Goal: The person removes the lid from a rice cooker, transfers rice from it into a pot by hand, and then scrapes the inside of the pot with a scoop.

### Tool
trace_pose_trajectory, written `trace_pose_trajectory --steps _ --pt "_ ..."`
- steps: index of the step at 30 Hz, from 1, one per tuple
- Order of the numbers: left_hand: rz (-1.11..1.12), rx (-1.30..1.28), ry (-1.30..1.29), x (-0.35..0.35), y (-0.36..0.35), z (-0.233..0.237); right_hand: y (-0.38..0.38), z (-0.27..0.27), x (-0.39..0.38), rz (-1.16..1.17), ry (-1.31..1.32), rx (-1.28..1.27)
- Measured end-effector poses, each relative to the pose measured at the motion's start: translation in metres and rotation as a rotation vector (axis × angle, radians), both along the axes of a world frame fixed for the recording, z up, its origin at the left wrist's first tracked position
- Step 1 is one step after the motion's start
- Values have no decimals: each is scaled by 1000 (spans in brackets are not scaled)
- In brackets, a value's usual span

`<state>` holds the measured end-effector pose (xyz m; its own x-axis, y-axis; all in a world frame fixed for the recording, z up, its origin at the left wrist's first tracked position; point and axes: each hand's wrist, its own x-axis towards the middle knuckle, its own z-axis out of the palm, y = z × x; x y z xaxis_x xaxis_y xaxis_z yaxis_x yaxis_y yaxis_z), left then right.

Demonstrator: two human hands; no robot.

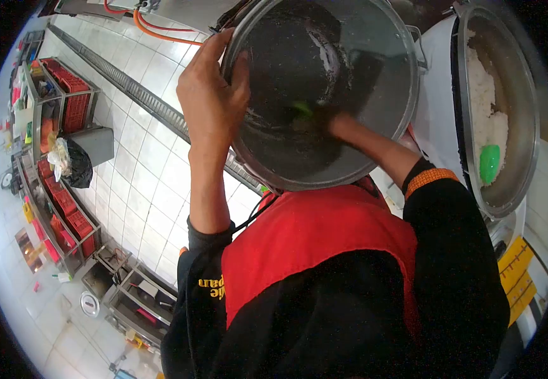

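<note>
My left hand [214, 88] is closed on the left rim of a large metal pot [406, 82], thumb inside the wall and fingers outside. The pot is tilted so that its dark grey interior faces me, with whitish streaks on the inside. My right hand [334, 123] reaches down into the pot, its fingers lost in the dark. A small blurred green thing [302, 108] shows at those fingers; its kind cannot be made out. The pot's near rim is close to my red and black clothing.
To the right stands an open round cooker [526, 126] with white rice [485, 101] and a green scoop [489, 164] inside. An orange hose [160, 35] runs at the upper left. Red crates [75, 114] on racks and a black bag [79, 165] stand along the left, beyond a floor drain [122, 82].
</note>
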<state>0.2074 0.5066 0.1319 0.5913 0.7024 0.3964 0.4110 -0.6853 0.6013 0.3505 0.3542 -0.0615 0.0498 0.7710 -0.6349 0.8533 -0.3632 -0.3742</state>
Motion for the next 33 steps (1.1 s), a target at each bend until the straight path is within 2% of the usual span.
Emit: trace_pose_trajectory --steps 2,4,6,8,9,12,14,16,18,20,22,23,25,26,28,30,31,32,33 --pt "13 -37 -1 0 1 -2 18 -13 24 -385 57 259" --pt "26 -78 1 1 0 0 67 -12 63 -627 69 3" --pt "14 -134 26 3 -5 7 105 -77 90 -273 -304 323" --pt "12 -193 50 6 -5 8 115 -64 58 -477 436 988" --pt "-16 -169 -2 6 -4 5 124 -39 43 -451 463 984" --pt "-33 -156 -68 10 -7 8 125 35 -13 -147 154 736" --pt "-20 -173 -84 10 -6 9 105 49 -50 28 81 592" --pt "-97 -118 -82 5 -1 7 77 -70 -88 -117 372 578" --pt "-75 -94 -74 6 -2 8 23 -17 -63 99 126 282" --pt "-43 -85 -67 5 -9 10 0 -16 -26 329 -205 -32" --pt "-18 -95 -27 6 -13 15 -8 -23 6 331 -346 -107" --pt "-18 -91 -29 6 -12 11 -7 -17 18 331 -349 -103" --pt "-27 4 -87 4 -11 0 -2 16 38 286 -296 110" --pt "-23 -3 -80 4 -12 4 2 37 41 290 -288 106" --pt "-21 3 -20 7 -17 16 15 76 37 213 -111 61" --pt "-15 19 -20 7 -17 16 19 94 15 282 -95 77" --pt "-15 38 -26 7 -17 16 16 100 6 345 -85 94" --pt "-12 39 -24 8 -17 17 6 84 -8 348 -83 95" --pt "-4 40 -17 9 -19 17 -10 50 -27 209 -85 404"
